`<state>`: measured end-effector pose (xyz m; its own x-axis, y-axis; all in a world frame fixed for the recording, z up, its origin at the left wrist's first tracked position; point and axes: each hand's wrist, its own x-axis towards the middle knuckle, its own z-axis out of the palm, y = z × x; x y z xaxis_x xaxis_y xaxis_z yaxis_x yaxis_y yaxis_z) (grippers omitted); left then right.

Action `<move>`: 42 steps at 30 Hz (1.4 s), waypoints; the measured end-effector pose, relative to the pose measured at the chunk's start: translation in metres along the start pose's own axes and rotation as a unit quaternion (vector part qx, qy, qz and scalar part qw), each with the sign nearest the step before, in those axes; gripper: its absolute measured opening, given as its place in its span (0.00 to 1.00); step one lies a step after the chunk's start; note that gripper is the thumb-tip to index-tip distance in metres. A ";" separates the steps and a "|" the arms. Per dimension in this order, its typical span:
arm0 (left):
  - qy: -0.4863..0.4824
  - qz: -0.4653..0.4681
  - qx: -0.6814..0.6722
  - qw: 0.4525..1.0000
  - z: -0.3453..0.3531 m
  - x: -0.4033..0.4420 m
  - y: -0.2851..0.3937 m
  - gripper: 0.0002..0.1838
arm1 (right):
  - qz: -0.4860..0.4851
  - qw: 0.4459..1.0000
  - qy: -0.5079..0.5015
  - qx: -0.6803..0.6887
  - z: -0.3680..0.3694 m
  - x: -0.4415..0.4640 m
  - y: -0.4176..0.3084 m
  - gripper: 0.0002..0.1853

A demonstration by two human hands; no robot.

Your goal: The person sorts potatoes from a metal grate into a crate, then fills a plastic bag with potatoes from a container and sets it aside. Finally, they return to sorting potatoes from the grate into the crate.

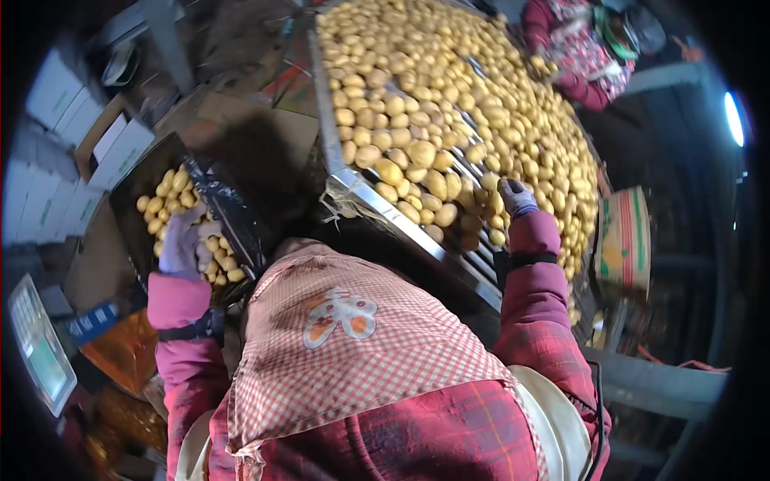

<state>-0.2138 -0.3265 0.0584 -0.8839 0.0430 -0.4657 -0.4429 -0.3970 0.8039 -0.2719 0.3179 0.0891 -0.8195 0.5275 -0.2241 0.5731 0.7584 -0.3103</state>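
My left hand [184, 242], in a pale lilac glove, is over a box lined with black plastic [233, 210]. Its thumb and fingers are apart, resting among small yellow potatoes [170, 186] inside. To the right, my gloved right hand [517, 198] reaches onto a slatted metal sorting table [377, 195] heaped with potatoes [513, 112]. Its fingers curl against a potato [490, 182] near the lower edge of the heap; the undersides of the fingers are hidden. Larger potatoes [434, 184] lie close by on the bars.
Another person [581, 44] in a floral apron handles potatoes across the table. White cartons [120, 152] are stacked at left, above a scale with a lit display [42, 345]. A striped woven sack [623, 240] stands at right. The table's metal rim [417, 234] runs before me.
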 end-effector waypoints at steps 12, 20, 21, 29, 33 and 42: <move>-0.306 -0.054 0.202 0.929 0.224 0.091 -0.024 0.27 | 0.054 0.991 -0.109 -0.058 0.040 -0.073 -0.047 0.48; -0.248 -0.076 0.183 0.948 0.228 0.097 -0.031 0.28 | -0.090 0.993 -0.075 0.010 0.063 -0.006 -0.081 0.42; -0.243 -0.076 0.184 0.949 0.229 0.099 -0.033 0.28 | -0.076 0.992 -0.098 -0.011 0.054 -0.004 -0.099 0.42; -0.278 -0.098 0.006 0.956 0.229 0.108 -0.047 0.28 | -0.045 0.915 -0.240 0.322 0.036 0.041 -0.121 0.26; -0.258 -0.166 -0.100 0.946 0.276 0.093 -0.022 0.29 | -0.161 0.854 -0.383 0.312 -0.002 -0.004 -0.166 0.22; -0.163 -0.183 -0.122 0.962 0.267 0.092 -0.027 0.23 | -0.535 0.844 -0.010 -0.030 0.076 -0.027 -0.146 0.23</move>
<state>-0.3231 -0.0670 0.0926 -0.6929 0.4905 -0.5285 -0.7204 -0.5020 0.4787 -0.3332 0.1636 0.0702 -0.8669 -0.4786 0.1397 -0.4977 0.8147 -0.2977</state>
